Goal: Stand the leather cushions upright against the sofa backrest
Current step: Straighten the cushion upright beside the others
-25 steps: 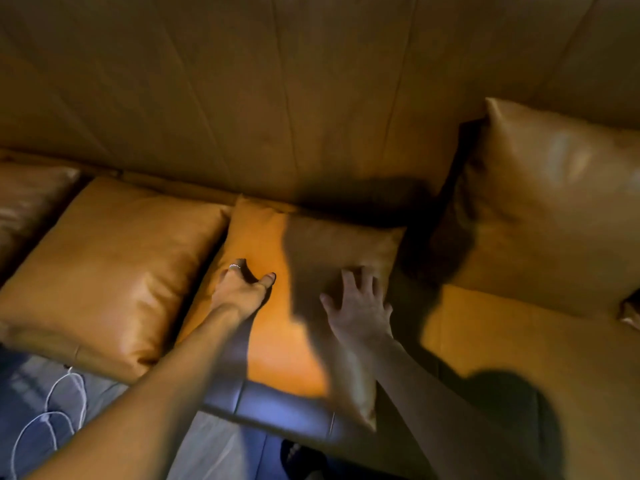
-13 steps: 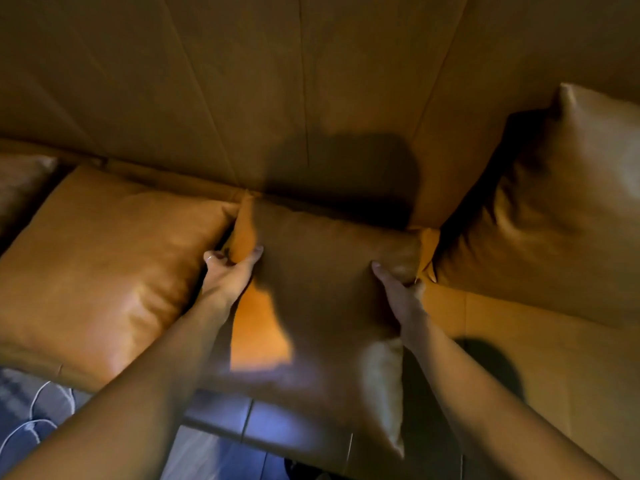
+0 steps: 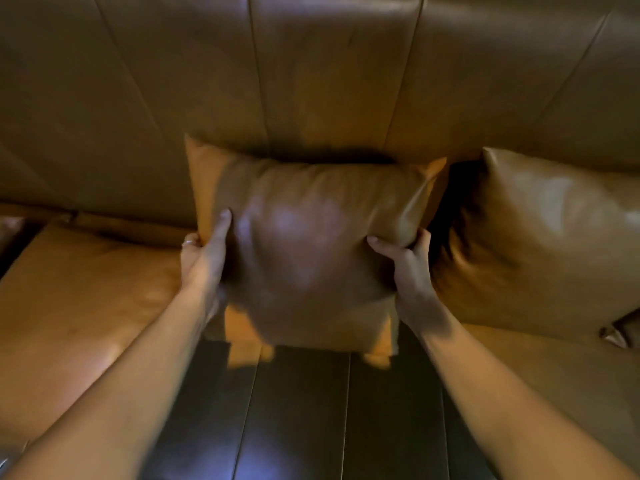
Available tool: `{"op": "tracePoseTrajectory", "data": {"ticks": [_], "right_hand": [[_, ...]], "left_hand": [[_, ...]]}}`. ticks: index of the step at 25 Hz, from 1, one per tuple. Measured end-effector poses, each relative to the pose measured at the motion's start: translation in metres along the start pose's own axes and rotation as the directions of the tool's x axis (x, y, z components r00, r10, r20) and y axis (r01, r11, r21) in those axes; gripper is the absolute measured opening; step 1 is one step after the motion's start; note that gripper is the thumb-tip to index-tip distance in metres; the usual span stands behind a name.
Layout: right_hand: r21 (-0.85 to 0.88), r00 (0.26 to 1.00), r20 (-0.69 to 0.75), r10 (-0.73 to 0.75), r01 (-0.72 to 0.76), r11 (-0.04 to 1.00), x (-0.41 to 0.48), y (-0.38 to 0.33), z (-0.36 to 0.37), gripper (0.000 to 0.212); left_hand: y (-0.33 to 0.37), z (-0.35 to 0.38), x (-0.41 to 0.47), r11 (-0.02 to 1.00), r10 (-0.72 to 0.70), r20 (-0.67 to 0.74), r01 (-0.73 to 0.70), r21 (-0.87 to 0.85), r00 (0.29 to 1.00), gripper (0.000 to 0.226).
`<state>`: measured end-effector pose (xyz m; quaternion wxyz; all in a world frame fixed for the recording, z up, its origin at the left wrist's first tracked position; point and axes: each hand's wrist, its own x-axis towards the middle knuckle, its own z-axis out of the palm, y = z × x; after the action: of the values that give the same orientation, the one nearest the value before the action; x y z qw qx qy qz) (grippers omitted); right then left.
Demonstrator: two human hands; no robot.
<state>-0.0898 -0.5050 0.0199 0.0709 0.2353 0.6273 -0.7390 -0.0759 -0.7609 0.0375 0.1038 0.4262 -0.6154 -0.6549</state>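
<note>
A tan leather cushion (image 3: 308,244) is held up in mid-frame, its top edge close to the sofa backrest (image 3: 311,74). My left hand (image 3: 204,261) grips its left edge, thumb across the front. My right hand (image 3: 408,268) grips its right edge the same way. The cushion's lower edge hangs above the seat front, blurred by motion. A second leather cushion (image 3: 547,244) stands upright against the backrest just to the right. A third cushion (image 3: 79,292) lies flat on the seat to the left.
The sofa seat (image 3: 571,375) shows bare leather at the lower right. Dark wooden floorboards (image 3: 301,417) run below the held cushion between my forearms. Another cushion's corner (image 3: 10,226) peeks in at the far left edge.
Both hands moved from the flat cushion's top to its side edges, gripped it and raised it from the seat toward the backrest. My view has shifted right and closer.
</note>
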Motion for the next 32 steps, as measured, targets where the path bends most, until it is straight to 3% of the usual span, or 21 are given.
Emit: {"op": "tracePoseTrajectory", "data": {"ticks": [4, 7, 10, 14, 21, 25, 29, 32], "right_hand": [[0.007, 1.0, 0.018, -0.025, 0.025, 1.0, 0.006, -0.013, 0.002, 0.111], [-0.076, 1.0, 0.01, 0.02, -0.019, 0.997, 0.009, -0.007, 0.006, 0.113], [-0.008, 1.0, 0.021, 0.009, -0.009, 1.0, 0.014, -0.009, 0.004, 0.101], [0.015, 0.996, 0.087, 0.024, -0.026, 1.0, 0.022, -0.009, 0.001, 0.105], [-0.249, 0.992, 0.047, 0.118, -0.103, 0.963, 0.044, -0.009, 0.016, 0.143], [-0.379, 0.996, -0.012, 0.087, -0.086, 0.921, 0.042, -0.009, 0.016, 0.126], [-0.522, 0.989, -0.144, 0.024, -0.096, 0.848, 0.026, -0.026, 0.021, 0.109], [-0.66, 0.964, -0.212, -0.161, -0.02, 0.751, 0.006, -0.04, 0.025, 0.093]], "left_hand": [[0.023, 0.011, 0.011, 0.998, 0.043, 0.123, -0.036, -0.053, 0.991, 0.039], [0.017, 0.016, 0.012, 0.996, -0.067, 0.233, 0.079, -0.046, 0.97, 0.09], [0.018, 0.024, 0.009, 0.991, -0.078, 0.223, 0.1, -0.089, 0.972, 0.102], [0.016, 0.028, 0.014, 0.986, -0.093, 0.203, 0.118, -0.114, 0.975, 0.099], [0.017, 0.035, 0.029, 0.987, -0.122, 0.255, 0.144, -0.07, 0.959, 0.096], [0.013, 0.026, 0.022, 0.995, -0.092, 0.288, 0.099, -0.011, 0.953, 0.094], [0.012, 0.008, 0.007, 0.994, -0.081, 0.231, 0.063, 0.088, 0.97, 0.064], [0.007, -0.007, -0.005, 0.992, -0.06, 0.207, 0.034, 0.123, 0.976, 0.057]]}}
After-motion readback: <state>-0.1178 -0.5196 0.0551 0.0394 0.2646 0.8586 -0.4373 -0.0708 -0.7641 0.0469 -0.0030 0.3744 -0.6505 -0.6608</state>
